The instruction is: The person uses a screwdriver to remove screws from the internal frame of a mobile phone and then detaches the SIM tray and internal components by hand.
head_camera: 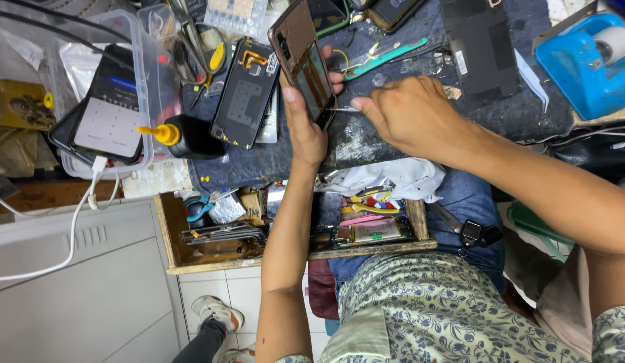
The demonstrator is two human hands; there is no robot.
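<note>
My left hand (304, 128) grips an opened phone frame (303, 59) and holds it tilted up above the dark work mat (366, 144). My right hand (410, 114) pinches a thin metal tool (342, 109) whose tip touches the lower edge of that frame. A second opened phone (246, 93), back cover off, lies flat on the mat just left of my left hand.
A black bottle with a yellow nozzle (181, 136) lies left of the mat. A clear plastic box (134, 94) holds a phone (107, 107) on a white cable. A blue tape dispenser (588, 60) stands at the far right. An open drawer (292, 232) below holds pliers and parts.
</note>
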